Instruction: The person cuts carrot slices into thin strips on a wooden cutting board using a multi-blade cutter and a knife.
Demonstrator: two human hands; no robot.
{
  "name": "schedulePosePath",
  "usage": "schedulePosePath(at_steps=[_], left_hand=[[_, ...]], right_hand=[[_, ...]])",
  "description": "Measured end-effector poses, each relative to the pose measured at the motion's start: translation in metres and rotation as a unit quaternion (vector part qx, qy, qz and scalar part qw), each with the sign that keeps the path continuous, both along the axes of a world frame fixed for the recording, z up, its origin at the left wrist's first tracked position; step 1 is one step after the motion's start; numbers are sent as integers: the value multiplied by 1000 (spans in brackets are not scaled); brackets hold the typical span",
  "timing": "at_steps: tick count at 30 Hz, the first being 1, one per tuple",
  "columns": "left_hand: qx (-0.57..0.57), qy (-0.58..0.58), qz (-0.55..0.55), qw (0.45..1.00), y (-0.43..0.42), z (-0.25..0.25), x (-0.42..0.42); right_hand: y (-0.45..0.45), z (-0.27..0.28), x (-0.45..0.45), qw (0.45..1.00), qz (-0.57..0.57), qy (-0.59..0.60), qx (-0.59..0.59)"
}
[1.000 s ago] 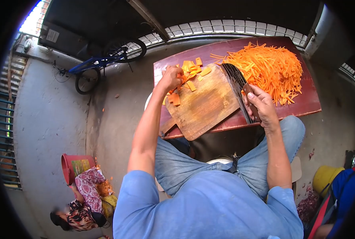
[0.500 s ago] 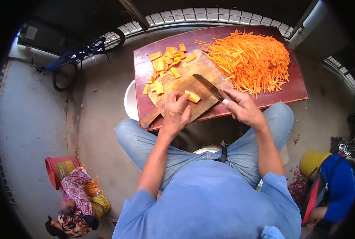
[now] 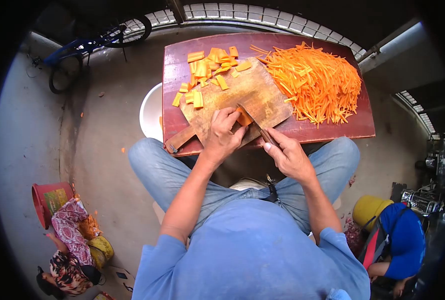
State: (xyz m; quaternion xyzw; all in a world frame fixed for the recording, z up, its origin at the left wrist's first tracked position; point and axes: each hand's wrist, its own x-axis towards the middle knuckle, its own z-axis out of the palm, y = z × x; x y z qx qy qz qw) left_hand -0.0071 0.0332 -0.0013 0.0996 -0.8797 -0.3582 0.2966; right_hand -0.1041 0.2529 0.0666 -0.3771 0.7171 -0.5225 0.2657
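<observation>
My left hand [image 3: 224, 134] is closed with its fingertips on an orange carrot piece [image 3: 244, 118], pressing it to the wooden cutting board [image 3: 270, 97]. Wrapped round a knife handle, my right hand [image 3: 291, 154] holds the knife [image 3: 253, 120] with its blade against the right side of that piece. Whether the edge has gone into the carrot cannot be made out. Cut carrot chunks [image 3: 202, 66] lie at the board's far left, some on it and some on the red table. A tall heap of carrot strips [image 3: 316, 82] covers the table's right part.
The red table [image 3: 352, 129] stands before my knees. Beside its left edge is a white basin [image 3: 150, 112]. A person [image 3: 72, 267] sits at lower left near a red bucket [image 3: 41, 207]; another person [image 3: 405, 240] is at lower right by a yellow bucket [image 3: 370, 207]. A bicycle [image 3: 65, 62] stands at far left.
The knife has come down from above the board to the carrot piece. My left fingers have closed in on that piece. The whole view has shifted slightly.
</observation>
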Motion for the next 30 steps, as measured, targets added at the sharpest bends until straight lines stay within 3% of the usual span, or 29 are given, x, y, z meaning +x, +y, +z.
schedulePosePath(at_steps=[8, 12, 16, 17, 20, 26, 30], left_hand=[[-45, 35, -13, 998, -1, 1, -3], [-95, 10, -25, 995, 4, 3, -4], [-92, -5, -42, 995, 3, 3, -5], [-90, -4, -45, 995, 2, 3, -5], [-88, -4, -53, 995, 1, 1, -6], [-80, -10, -52, 995, 1, 5, -5], [-80, -1, -47, 996, 0, 8, -6]], right_hand=[[12, 14, 7, 990, -30, -85, 108], [15, 19, 13, 998, -15, 47, 48], [8, 32, 16, 997, -3, 40, 64], [6, 43, 14, 993, 14, 2, 115], [7, 38, 17, 995, 8, 44, 83], [-25, 26, -1, 992, 34, 44, 118], [-13, 37, 8, 996, 8, 31, 78]])
